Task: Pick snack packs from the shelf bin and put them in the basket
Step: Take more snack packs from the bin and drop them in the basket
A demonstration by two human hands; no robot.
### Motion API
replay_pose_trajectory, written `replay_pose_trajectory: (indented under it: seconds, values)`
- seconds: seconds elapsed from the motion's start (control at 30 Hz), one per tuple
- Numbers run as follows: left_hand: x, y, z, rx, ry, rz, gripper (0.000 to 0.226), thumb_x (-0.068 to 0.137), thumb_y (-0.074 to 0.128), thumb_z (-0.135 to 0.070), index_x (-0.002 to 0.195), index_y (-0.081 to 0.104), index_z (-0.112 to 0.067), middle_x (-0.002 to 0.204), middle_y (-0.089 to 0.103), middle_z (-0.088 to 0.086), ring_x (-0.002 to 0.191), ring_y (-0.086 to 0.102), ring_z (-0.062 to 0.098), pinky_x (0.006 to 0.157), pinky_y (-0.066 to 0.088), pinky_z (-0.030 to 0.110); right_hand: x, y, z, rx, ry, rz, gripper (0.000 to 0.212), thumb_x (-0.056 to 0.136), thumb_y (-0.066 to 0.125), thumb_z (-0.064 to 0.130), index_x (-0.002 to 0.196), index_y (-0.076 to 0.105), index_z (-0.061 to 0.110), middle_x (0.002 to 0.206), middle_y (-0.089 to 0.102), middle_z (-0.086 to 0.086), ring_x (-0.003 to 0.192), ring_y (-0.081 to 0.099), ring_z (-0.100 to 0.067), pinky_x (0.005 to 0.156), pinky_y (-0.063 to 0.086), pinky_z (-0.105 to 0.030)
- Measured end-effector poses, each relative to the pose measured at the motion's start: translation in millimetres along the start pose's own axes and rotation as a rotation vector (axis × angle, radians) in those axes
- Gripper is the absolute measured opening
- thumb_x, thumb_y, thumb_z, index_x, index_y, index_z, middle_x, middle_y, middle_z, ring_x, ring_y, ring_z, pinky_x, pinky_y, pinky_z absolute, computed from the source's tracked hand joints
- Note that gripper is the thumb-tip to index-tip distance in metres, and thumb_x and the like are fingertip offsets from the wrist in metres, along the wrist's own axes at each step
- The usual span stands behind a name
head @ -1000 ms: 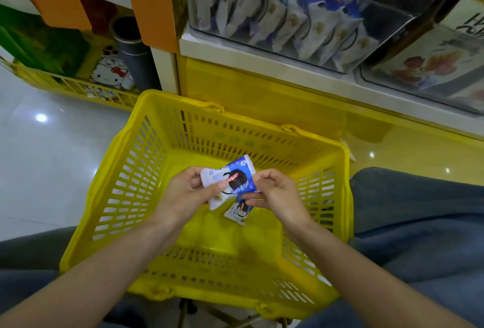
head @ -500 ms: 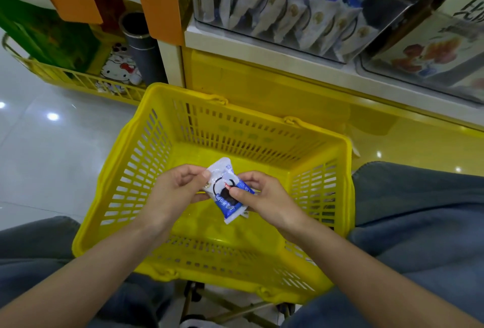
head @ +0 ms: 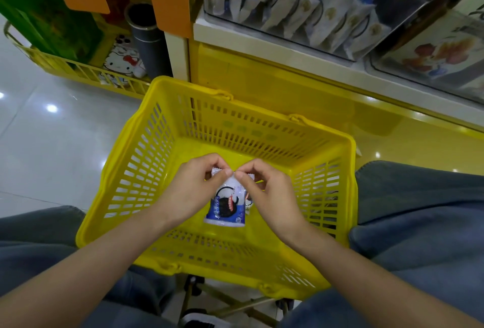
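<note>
While both hands are hanging over the inside of the big yellow plastic basket [head: 235,128] with slotted walls, they are holding one small blue and white plastic snack pack [head: 226,208] with a dark round cookie picture on it. The left hand [head: 193,191] is pinching the top edge of the pack between its thumb and first finger. The right hand [head: 272,196] is pinching the same edge just beside it, so the two thumbs are nearly touching. The pack is hanging straight down from the fingers inside the basket, above its floor, and it is hard to tell if the bottom edge is touching the floor. A tiny bit of another wrapper [head: 248,201] is peeking out just behind the pack, under the right hand. Beyond the far side of the basket, a clear plastic shelf bin [head: 408,5] is sitting up high, and many white and blue packs [head: 301,5] are standing in a row in it. Two grey-blue trouser legs [head: 419,210] are lying on both sides of the basket. Past the basket's far left corner, a dark round tube [head: 149,39] is standing next to a white cat-face picture [head: 121,59] in a low yellow wire rack [head: 78,72].
</note>
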State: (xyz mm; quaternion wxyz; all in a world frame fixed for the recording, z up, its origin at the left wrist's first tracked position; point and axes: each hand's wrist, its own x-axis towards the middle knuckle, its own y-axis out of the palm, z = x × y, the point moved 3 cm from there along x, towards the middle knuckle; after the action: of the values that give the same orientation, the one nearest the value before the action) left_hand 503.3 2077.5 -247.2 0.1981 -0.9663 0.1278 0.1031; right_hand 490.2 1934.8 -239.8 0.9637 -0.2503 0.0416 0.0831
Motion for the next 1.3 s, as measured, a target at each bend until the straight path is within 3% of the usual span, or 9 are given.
replay_pose_trajectory:
  seconds: [0.17, 0.27, 0.33, 0.47, 0.6, 0.7, 0.87, 1.0, 1.3]
  values:
    - [3.9, 3.1, 3.9, -0.146, -0.065, -0.065, 0.015, 0.087, 0.06, -0.013, 0.076, 0.053, -0.021, 0.073, 0.057, 0.0, 0.069, 0.05, 0.017, 0.066, 0.042, 0.034, 4.9, -7.2, 6.2, -0.228, -0.155, -0.083, 0.01, 0.088, 0.059, 0.025, 0.081, 0.062, 0.018, 0.077, 0.057, 0.015, 0.074, 0.055, -0.004, 0.059, 0.041, -0.017]
    - [0.3, -5.6, 0.3, 0.223, 0.107, -0.262, 0.023, 0.083, 0.064, -0.011, 0.087, 0.044, -0.021, 0.087, 0.047, -0.007, 0.076, 0.043, 0.008, 0.066, 0.032, 0.018, 8.8, -10.3, 3.4, -0.104, -0.019, -0.14, 0.016, 0.089, 0.06, 0.017, 0.075, 0.055, 0.024, 0.071, 0.057, 0.014, 0.07, 0.056, -0.003, 0.059, 0.051, -0.023]
    - [-2.1, -3.3, -2.5, 0.279, 0.196, -0.21, 0.02, 0.084, 0.063, -0.013, 0.091, 0.047, -0.022, 0.092, 0.046, -0.008, 0.08, 0.044, 0.002, 0.069, 0.033, 0.013, 10.2, -11.6, 2.2, 0.009, 0.085, -0.157, 0.023, 0.09, 0.058, 0.013, 0.071, 0.051, 0.026, 0.068, 0.056, 0.013, 0.061, 0.058, -0.005, 0.054, 0.055, -0.034]
    - [-6.4, 16.5, -0.6, -0.006, 0.031, 0.023, 0.017, 0.087, 0.06, -0.026, 0.102, 0.051, -0.026, 0.099, 0.056, -0.007, 0.086, 0.055, 0.0, 0.066, 0.041, 0.01, 9.2, -7.8, 0.5, 0.248, 0.278, -0.121, 0.022, 0.092, 0.053, 0.014, 0.071, 0.054, 0.018, 0.069, 0.06, 0.006, 0.057, 0.062, -0.009, 0.048, 0.054, -0.025]
    - [-4.6, 20.2, 2.6, -0.268, -0.131, 0.095, 0.017, 0.087, 0.061, -0.015, 0.093, 0.052, -0.028, 0.084, 0.062, -0.011, 0.076, 0.06, 0.003, 0.07, 0.045, 0.017, 6.5, 2.4, 1.7, 0.55, 0.385, 0.02, 0.021, 0.097, 0.043, 0.014, 0.087, 0.06, 0.009, 0.079, 0.064, 0.001, 0.062, 0.064, -0.001, 0.056, 0.051, -0.015]
    - [-1.5, 19.0, 4.9, -0.511, -0.256, 0.03, 0.023, 0.088, 0.055, -0.003, 0.089, 0.053, -0.025, 0.079, 0.063, -0.01, 0.074, 0.063, 0.001, 0.069, 0.049, 0.017, 6.3, 1.2, 1.8, 0.313, 0.254, 0.0, 0.011, 0.091, 0.055, 0.008, 0.092, 0.058, 0.018, 0.085, 0.061, 0.007, 0.072, 0.058, -0.002, 0.063, 0.046, -0.01]
    - [1.8, 18.4, 4.6, -0.766, -0.379, 0.006, 0.025, 0.086, 0.042, 0.004, 0.092, 0.055, -0.017, 0.079, 0.07, -0.003, 0.075, 0.068, 0.008, 0.068, 0.053, 0.027, 1.9, 3.3, 4.2, -0.028, 0.083, -0.053, 0.023, 0.078, 0.072, 0.022, 0.093, 0.054, 0.024, 0.091, 0.052, 0.014, 0.071, 0.052, 0.003, 0.057, 0.041, -0.007]
    - [-0.2, 19.3, 2.1, -0.721, -0.331, 0.009, 0.02, 0.092, 0.045, -0.003, 0.098, 0.057, -0.019, 0.094, 0.066, 0.004, 0.084, 0.066, 0.012, 0.081, 0.053, 0.033, 1.7, 2.7, 2.8, -0.116, 0.019, -0.05, 0.025, 0.08, 0.07, 0.029, 0.1, 0.062, 0.018, 0.098, 0.054, 0.01, 0.078, 0.057, -0.001, 0.061, 0.048, -0.01]
    - [-1.9, 15.7, 2.1, -0.602, -0.23, 0.031, 0.015, 0.094, 0.047, -0.012, 0.095, 0.061, -0.019, 0.083, 0.068, -0.006, 0.07, 0.065, -0.004, 0.059, 0.05, 0.011, 4.0, 3.1, -1.0, 0.021, 0.047, 0.022, 0.018, 0.085, 0.065, 0.018, 0.102, 0.071, 0.015, 0.089, 0.06, 0.013, 0.077, 0.059, 0.01, 0.059, 0.046, -0.007]
